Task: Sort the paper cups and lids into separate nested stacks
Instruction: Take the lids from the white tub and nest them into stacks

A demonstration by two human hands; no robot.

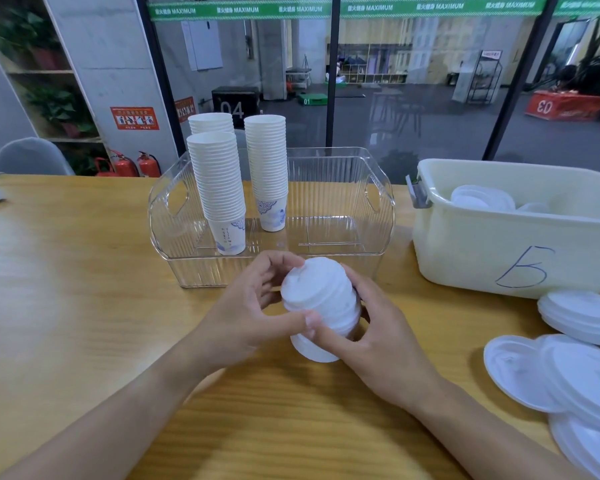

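On the wooden table (84, 271), a clear bin (378, 202) is seen at centre, with three nested cup stacks (219, 188) standing upright in its left part. In front of the bin, a lid stack (321, 299) is held tilted above the table between both hands: the left hand (253, 313) is curled round its left side, thumb laid across the front, and the right hand (371, 323) is curled round its right side. Further right, a cream tub (499, 251) marked "B" is seen with lids inside. Loose lids (568, 368) are spread on the table before it.
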